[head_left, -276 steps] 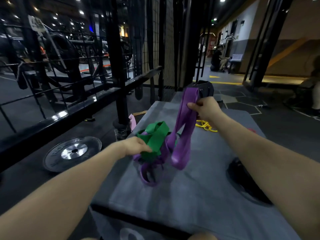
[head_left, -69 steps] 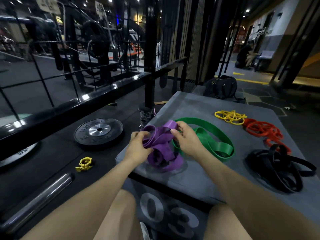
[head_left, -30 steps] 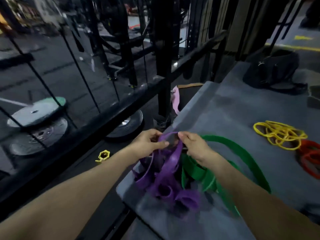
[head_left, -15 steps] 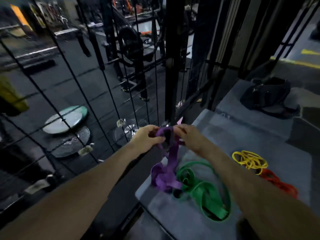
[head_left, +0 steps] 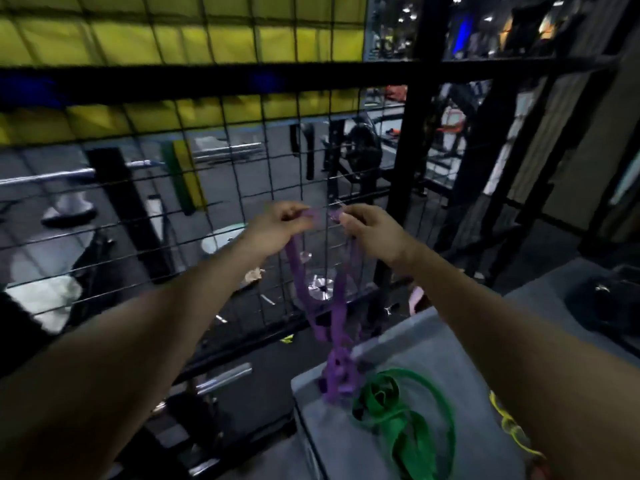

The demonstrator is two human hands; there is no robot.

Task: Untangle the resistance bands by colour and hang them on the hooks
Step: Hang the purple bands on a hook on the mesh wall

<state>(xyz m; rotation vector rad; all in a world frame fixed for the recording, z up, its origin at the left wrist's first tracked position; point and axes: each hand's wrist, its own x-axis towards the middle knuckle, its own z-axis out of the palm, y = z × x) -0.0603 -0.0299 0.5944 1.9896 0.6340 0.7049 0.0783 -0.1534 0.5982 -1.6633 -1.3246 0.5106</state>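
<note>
Black wire mesh fencing [head_left: 242, 188] fills the view just beyond the fingertips, framed by a heavy horizontal bar [head_left: 311, 79] above the hands and a dark upright post [head_left: 405, 188] just past the right hand; behind the mesh lie a dim gym floor, yellow padding [head_left: 173, 39] high up and a weight plate [head_left: 323, 285] on the ground below the fingers. Below and to the right of the hands stands a grey padded box [head_left: 433, 344], its near corner under the dangling band ends. On that box, well below the fingers, lies a green band [head_left: 405, 420] in a loose coil, and at the right edge a bit of yellow band [head_left: 509, 424] shows beside the right forearm. Both bare forearms reach up toward the mesh. The left hand [head_left: 273, 226] has its fingers [head_left: 287, 213] curled, pinching the top of the purple bands [head_left: 336, 306] between thumb and fingertips; the right hand [head_left: 370, 230] mirrors it close by, fingers [head_left: 349, 214] curled and pinching the same purple loop, so a short stretch of band spans the small gap between the two hands, right against the mesh. From the fingers the purple bands hang in two strands that meet lower down in a tangled bunch, whose bottom touches the box corner next to the green coil. Motion blur hides whether a hook sits at the fingertips.
</note>
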